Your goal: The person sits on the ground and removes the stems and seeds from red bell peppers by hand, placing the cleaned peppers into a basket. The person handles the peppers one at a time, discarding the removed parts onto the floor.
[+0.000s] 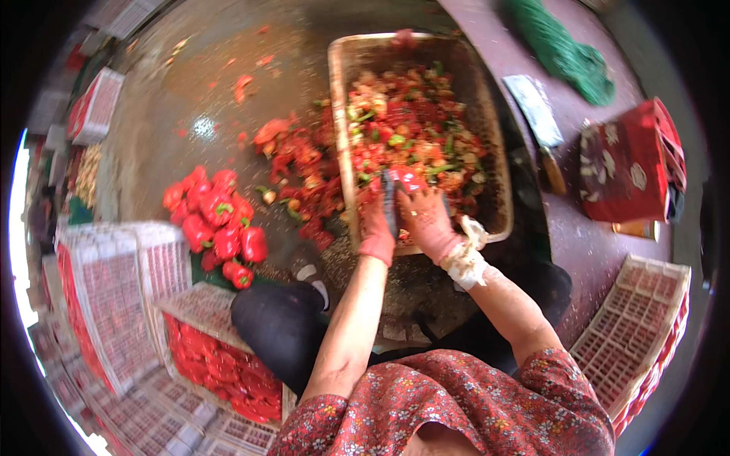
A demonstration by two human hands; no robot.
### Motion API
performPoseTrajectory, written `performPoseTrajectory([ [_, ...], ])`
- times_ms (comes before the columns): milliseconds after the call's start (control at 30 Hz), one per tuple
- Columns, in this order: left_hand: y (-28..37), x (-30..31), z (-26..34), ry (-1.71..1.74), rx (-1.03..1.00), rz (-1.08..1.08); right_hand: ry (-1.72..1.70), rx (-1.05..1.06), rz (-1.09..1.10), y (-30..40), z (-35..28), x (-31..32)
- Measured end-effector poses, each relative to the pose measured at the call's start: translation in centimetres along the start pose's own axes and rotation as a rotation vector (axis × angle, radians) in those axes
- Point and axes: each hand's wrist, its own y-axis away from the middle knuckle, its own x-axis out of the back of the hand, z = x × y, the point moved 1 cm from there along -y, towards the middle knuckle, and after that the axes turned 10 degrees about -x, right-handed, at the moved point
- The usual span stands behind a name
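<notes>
Both of my hands are over the near end of a worn, pale-rimmed plastic crate (336, 114). They wear reddish work gloves, and some dark material shows along the inner side of the left one. A shiny red bell pepper (409, 178) is between my left hand (376, 225) and my right hand (429, 222); the fingers partly cover it, and motion blurs them. White wrapping (467, 262) is tied around my right wrist. Beneath the hands, the crate holds a heap of pepper cores, green stems and red scraps (422, 131).
Whole red bell peppers (219, 211) are piled at left on the wet floor (199, 80). Red pepper pieces (302, 165) lie beside the crate. Stacked white baskets (114, 296) stand lower left. On the right ledge are a cleaver (536, 114), a red bag (621, 159) and green netting (564, 57).
</notes>
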Motion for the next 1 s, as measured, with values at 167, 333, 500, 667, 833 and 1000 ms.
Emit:
performPoseTrajectory([
  [167,4.6,-4.7,5.8,-0.299,-0.256,-0.005,-0.784,0.128,0.327,2.4,2.0,0.4],
  [333,8.2,-6.0,14.7,0.312,-0.331,-0.223,-1.348,-0.141,0.388,4.2,2.5,0.1],
  [500,16.9,-3.6,28.0,0.167,-0.559,-0.215,-1.467,-0.245,0.076,5.5,4.4,-5.8],
  [667,27.5,6.3,39.6,0.007,-0.802,0.116,-1.061,-0.123,0.140,7.4,4.0,-7.2],
  [833,34.5,22.3,44.3,-0.040,-0.834,0.245,-0.996,-0.138,0.115,9.4,2.2,-4.8],
  [1000,41.1,40.9,41.7,-1.141,-0.673,1.122,-1.039,-0.068,0.086,9.3,1.3,-6.1],
])
